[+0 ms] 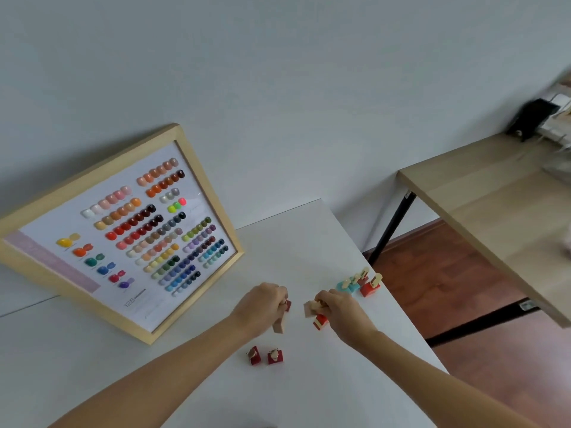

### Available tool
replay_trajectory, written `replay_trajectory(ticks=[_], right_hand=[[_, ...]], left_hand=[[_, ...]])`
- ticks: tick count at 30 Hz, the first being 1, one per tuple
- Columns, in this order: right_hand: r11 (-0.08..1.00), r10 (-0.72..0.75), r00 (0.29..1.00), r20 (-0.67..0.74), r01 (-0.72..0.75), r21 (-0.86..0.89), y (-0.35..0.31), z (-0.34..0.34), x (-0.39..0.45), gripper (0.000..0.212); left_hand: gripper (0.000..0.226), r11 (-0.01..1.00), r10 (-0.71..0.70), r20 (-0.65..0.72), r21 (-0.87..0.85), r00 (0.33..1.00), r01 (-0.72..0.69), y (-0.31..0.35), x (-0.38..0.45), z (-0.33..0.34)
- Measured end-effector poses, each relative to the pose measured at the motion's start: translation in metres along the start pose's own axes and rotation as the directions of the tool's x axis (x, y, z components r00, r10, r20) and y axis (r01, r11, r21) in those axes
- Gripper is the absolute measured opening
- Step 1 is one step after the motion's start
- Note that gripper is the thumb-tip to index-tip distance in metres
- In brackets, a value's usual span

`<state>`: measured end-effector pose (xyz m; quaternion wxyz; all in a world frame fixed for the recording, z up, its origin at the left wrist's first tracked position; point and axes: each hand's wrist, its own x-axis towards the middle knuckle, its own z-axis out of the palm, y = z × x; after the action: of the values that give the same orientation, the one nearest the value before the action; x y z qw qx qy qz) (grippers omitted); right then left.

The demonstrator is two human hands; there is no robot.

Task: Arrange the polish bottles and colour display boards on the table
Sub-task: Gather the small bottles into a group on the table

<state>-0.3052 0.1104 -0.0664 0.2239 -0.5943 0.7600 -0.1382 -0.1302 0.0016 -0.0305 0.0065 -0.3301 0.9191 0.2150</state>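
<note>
Both hands mid-bench, each holding polish bottles.

Left hand (262, 307) grips a tan bottle (279, 324), long axis pointing down-bench. Right hand (340, 310) pinches tan and red bottles (318, 319). Two red bottles (264, 356) stand just below the left grip, nearer it; colour board (123, 233) leans far left.

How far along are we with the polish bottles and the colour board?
Looks done: the framed colour display board leans against the wall, and a cluster of bottles stands by the white table's right edge. In hand: the left hand and the right hand each grip bottles. Left: two dark red bottles stand apart, nearer the person.
</note>
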Motion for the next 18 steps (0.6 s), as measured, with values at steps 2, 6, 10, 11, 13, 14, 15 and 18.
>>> replay_trajectory(ticks=[2, 6, 10, 11, 13, 14, 15, 18], right_hand=[[0.999, 0.042, 0.999, -0.028, -0.042, -0.001, 0.017, -0.009, -0.013, 0.012], [0.989, 0.149, 0.987, -0.062, -0.149, 0.001, 0.052, -0.024, -0.034, 0.014], [0.973, 0.229, 0.971, -0.067, -0.23, 0.002, 0.083, -0.035, -0.046, 0.013], [0.97, 0.244, 0.967, -0.073, -0.245, -0.001, 0.089, -0.038, -0.047, 0.012], [0.961, 0.274, 0.958, -0.089, -0.275, 0.003, 0.1, -0.043, -0.048, 0.013], [0.958, 0.286, 0.954, -0.095, -0.286, 0.008, 0.105, -0.045, -0.047, 0.014], [0.956, 0.292, 0.951, -0.1, -0.292, 0.011, 0.109, -0.048, -0.046, 0.015], [0.956, 0.295, 0.95, -0.103, -0.295, 0.016, 0.117, -0.053, -0.039, 0.015]], left_hand=[[0.015, 1.0, 0.031, 0.063, 0.003, 0.998, -0.031, 0.022, 0.011, 0.006], [0.012, 0.996, 0.07, 0.17, 0.041, 0.983, -0.078, 0.063, 0.035, 0.021], [0.012, 0.986, 0.109, 0.204, 0.105, 0.973, -0.132, 0.1, 0.055, 0.039], [0.015, 0.983, 0.115, 0.201, 0.12, 0.973, -0.141, 0.107, 0.06, 0.043], [0.019, 0.98, 0.116, 0.197, 0.135, 0.974, -0.144, 0.119, 0.068, 0.051], [0.02, 0.981, 0.11, 0.195, 0.134, 0.975, -0.138, 0.123, 0.072, 0.054], [0.02, 0.983, 0.105, 0.192, 0.13, 0.976, -0.131, 0.127, 0.076, 0.056], [0.021, 0.985, 0.1, 0.177, 0.123, 0.979, -0.123, 0.133, 0.085, 0.062]])
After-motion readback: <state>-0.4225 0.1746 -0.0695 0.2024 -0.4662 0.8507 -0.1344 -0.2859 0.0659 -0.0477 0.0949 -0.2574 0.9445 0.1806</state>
